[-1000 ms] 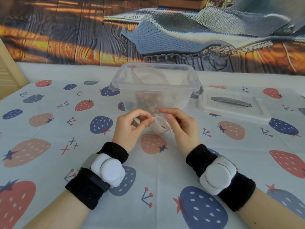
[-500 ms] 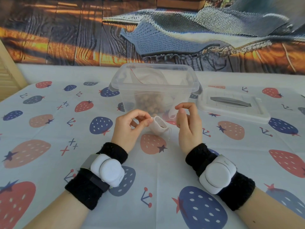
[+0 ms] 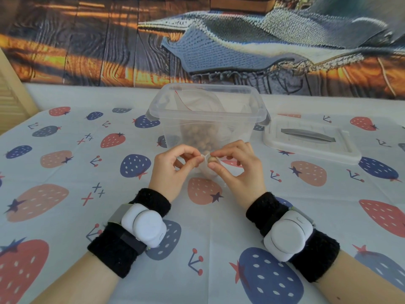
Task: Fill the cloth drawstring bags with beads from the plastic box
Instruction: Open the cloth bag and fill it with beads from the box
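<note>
Am bringing right hand (image 3: 238,170) back, now pinching bead (image 3: 212,160) at bag (image 3: 206,170) mouth; left hand (image 3: 173,165) fingers still pinching rim; dropping in next.

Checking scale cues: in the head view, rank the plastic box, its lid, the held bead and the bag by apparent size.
1. plastic box
2. lid
3. bag, mostly hidden by hands, so unsure
4. bead

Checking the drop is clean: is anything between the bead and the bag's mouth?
Nothing visible. The right hand pinches the bead right at the mouth of the cloth bag, whose rim the left hand pinches.
</note>
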